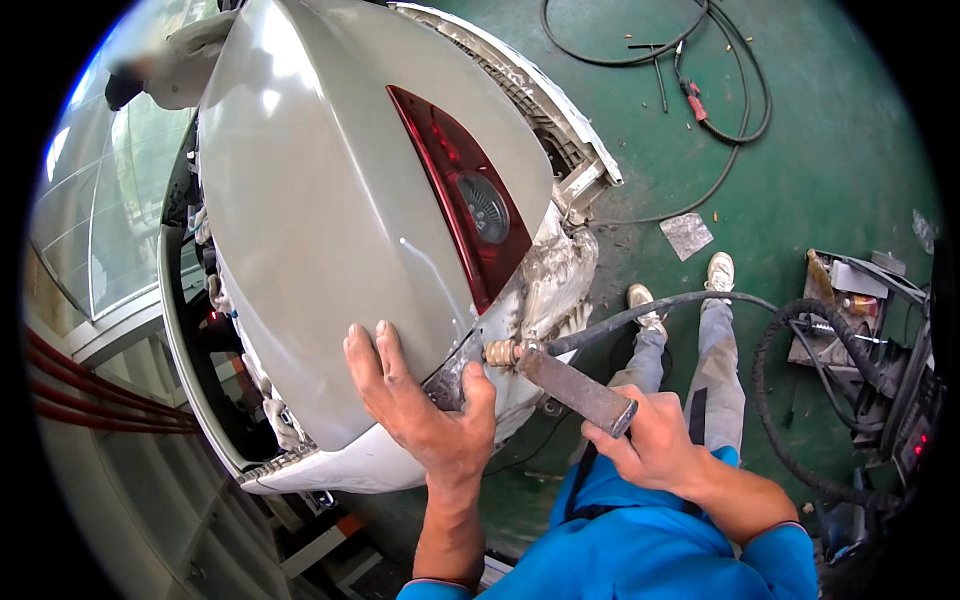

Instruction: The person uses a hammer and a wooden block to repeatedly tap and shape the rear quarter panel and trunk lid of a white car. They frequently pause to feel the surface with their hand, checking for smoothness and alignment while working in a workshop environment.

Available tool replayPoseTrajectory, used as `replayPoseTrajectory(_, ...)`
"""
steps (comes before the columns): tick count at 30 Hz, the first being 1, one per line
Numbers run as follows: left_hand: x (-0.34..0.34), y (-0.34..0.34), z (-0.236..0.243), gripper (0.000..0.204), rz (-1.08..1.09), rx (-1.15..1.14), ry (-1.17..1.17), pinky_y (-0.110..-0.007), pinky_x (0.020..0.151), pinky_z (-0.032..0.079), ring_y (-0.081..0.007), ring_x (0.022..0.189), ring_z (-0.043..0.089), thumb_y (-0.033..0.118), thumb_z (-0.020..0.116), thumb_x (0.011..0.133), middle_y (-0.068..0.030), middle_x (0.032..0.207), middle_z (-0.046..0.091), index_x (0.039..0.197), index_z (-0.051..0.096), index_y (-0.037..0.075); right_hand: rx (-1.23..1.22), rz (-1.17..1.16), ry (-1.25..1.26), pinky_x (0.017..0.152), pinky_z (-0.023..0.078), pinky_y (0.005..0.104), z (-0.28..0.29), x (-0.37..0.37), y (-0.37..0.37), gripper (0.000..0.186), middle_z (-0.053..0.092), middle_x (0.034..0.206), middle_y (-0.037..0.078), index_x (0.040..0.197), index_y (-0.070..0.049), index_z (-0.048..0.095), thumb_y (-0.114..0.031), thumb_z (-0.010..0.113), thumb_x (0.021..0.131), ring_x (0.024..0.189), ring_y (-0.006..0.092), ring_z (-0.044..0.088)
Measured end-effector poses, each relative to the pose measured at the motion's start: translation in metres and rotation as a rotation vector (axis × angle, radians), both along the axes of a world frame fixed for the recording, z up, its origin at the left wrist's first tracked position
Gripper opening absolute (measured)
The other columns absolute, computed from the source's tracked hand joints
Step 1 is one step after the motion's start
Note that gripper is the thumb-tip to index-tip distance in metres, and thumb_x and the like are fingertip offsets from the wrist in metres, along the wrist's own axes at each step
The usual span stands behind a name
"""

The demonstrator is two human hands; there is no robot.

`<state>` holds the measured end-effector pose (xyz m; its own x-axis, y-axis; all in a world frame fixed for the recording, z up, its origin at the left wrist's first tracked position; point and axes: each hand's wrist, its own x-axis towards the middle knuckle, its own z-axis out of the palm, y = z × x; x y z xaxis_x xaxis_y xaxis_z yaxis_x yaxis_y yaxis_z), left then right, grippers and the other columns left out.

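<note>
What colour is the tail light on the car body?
The tail light is dark red with a round grey section; best seen in the head view.

Spreads out as a scuffed green floor [850, 170]. Bears a looped black cable [769, 90] near its visible far edge, plus a square grey speckled sheet [686, 236] well inward.

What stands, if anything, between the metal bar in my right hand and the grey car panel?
In the picture, the brass-coloured coiled fitting on the black cable shows between the far end of the metal bar, held in your right hand, and the grey car panel. Your left hand is beside it; depth is unclear.
</note>
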<state>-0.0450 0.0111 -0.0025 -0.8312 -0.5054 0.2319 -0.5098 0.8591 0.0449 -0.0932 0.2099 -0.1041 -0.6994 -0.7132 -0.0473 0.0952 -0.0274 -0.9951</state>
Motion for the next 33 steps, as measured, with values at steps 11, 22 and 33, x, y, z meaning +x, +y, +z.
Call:
replayPoseTrajectory(11, 0.033, -0.022, 0.002, 0.075, -0.21, -0.007, -0.018, -0.061, 0.115, 0.03, -0.0555, 0.143, 0.035, 0.029, 0.068, 0.083, -0.0351, 0.153, 0.039, 0.146, 0.047, -0.004, 0.091, -0.042, 0.089, 0.05, 0.048, 0.0408, 0.011, 0.015, -0.035, 0.025, 0.064, 0.065, 0.013, 0.101, -0.001, 0.062, -0.019, 0.076, 0.091, 0.055, 0.0331, 0.065)
replayPoseTrajectory(22, 0.032, -0.022, 0.002, 0.073, -0.22, -0.022, -0.007, -0.061, 0.112, 0.033, -0.0558, 0.14, 0.039, 0.03, 0.068, 0.081, -0.0354, 0.151, 0.041, 0.143, 0.051, -0.004, 0.118, -0.102, 0.173, 0.052, 0.05, 0.0394, 0.002, 0.03, -0.046, 0.024, 0.063, 0.068, 0.013, 0.1, -0.001, 0.064, -0.011, 0.078, 0.083, 0.058, 0.0329, 0.065)
replayPoseTrajectory(33, 0.032, -0.021, 0.007, 0.074, -0.203, 0.003, -0.042, -0.059, 0.117, 0.028, -0.0518, 0.144, 0.036, 0.024, 0.067, 0.081, -0.0342, 0.155, 0.038, 0.146, 0.047, -0.006, 0.067, -0.136, 0.297, 0.054, 0.046, 0.0416, -0.015, 0.021, -0.048, 0.032, 0.063, 0.074, 0.011, 0.092, -0.006, 0.063, -0.01, 0.084, 0.068, 0.061, 0.0325, 0.062)
